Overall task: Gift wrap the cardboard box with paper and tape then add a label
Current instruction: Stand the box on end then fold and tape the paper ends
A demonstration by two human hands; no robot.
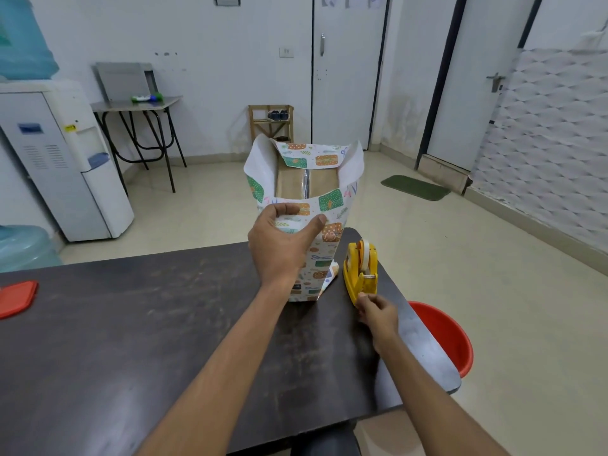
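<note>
A red lid (17,299) is lying at the far left edge of the dark counter (131,340). On the floor behind it a white water dispenser (65,153) is standing against the wall, with a blue water jug (23,248) just in front of its base.

Toward the middle of the counter's far edge, the left hand (283,245) is reaching up to the cardboard box (324,182), which is standing upright on end. The box is sitting inside a sleeve of patterned wrapping paper (324,258), and the paper is rising above its open top, where brown cardboard and a strip of clear tape are showing. The left fingers (279,210) and thumb are curling over the near top flap of the paper and gripping it.

Just to the right of the box, a yellow tape dispenser (360,274) is standing on the counter, close to the paper but apart from it. The right hand (378,312) is resting at its near end, and its fingers (363,299) are bunching together and pinching the dispenser's front tip; whether a tape end is lying between them is too small to tell.

Past the counter's right edge, a red bucket (447,334) is sitting on the floor, and a green mat (416,187) is lying farther back near a door.
</note>
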